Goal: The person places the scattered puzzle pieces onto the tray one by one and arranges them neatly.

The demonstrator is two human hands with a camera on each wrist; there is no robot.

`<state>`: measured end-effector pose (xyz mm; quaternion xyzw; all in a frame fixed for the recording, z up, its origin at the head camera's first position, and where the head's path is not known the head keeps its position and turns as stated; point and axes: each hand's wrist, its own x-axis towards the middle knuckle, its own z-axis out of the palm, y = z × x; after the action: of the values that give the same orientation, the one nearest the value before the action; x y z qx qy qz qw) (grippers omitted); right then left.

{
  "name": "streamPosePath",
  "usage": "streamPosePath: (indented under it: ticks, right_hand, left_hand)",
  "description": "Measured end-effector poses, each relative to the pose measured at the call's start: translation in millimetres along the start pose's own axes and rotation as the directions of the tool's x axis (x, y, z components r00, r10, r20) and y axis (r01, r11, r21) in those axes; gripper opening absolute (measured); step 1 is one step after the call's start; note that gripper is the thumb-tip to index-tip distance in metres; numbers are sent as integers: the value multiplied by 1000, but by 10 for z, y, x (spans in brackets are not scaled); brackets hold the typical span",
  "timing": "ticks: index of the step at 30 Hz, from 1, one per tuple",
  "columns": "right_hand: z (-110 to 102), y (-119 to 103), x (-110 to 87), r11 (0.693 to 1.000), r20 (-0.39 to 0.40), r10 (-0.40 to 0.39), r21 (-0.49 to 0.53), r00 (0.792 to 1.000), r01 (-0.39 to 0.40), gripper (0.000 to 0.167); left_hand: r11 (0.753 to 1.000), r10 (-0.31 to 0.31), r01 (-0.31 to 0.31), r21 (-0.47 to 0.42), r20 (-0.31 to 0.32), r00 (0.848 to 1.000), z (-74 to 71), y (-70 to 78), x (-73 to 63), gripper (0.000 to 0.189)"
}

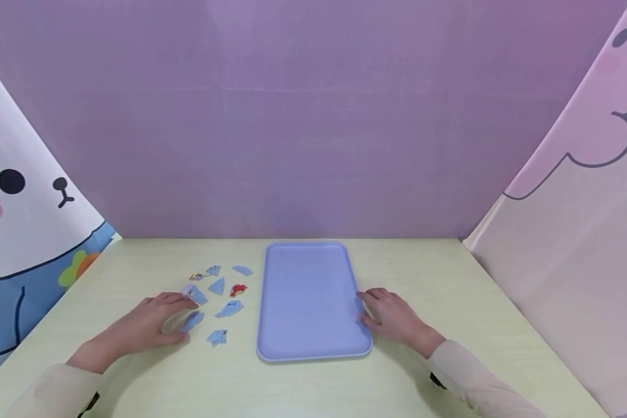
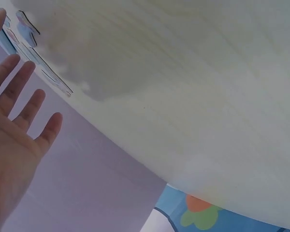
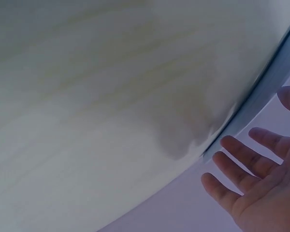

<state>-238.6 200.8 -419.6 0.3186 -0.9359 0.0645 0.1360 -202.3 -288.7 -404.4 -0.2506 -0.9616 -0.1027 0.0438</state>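
Note:
Several flat, irregular pale-blue printed puzzle pieces [image 1: 230,308] lie scattered on the table left of the tray. Among them is a small red piece [image 1: 237,289]. My left hand [image 1: 145,326] hovers at the left side of this group, thumb and fingers spread apart around a blue piece [image 1: 193,320]. In the left wrist view the left hand's fingers [image 2: 26,75] are extended, with nothing in the palm. On the other side, my right hand [image 1: 394,316] is at the right rim of a blue rectangular tray [image 1: 313,302], its fingers relaxed and spread in the right wrist view.
The light wooden table [image 1: 313,389] reaches back to a purple cloth wall [image 1: 313,145]. Printed cartoon curtains stand on the left [image 1: 31,232] and right [image 1: 569,232] sides.

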Motion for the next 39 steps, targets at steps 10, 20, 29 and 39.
streamPosePath:
  ticks: [10, 20, 29, 39]
  right_hand:
    - [30, -17, -12, 1000, 40, -3, -10, 999, 4, 47]
    - [56, -42, -32, 1000, 27, -26, -8, 999, 27, 41]
    - [59, -44, -34, 999, 37, -30, -35, 999, 31, 40]
    - [64, -40, -27, 1000, 40, -17, -19, 999, 18, 40]
  left_hand:
    - [999, 41, -40, -10, 75, 996, -15, 20, -8, 55]
    - [999, 32, -28, -28, 132, 991, -38, 15, -6, 56]
    - [999, 29, -24, -35, 153, 988, -55, 6, 17, 51]
    - [998, 48, -42, -53, 129, 990, -51, 4, 39, 45]
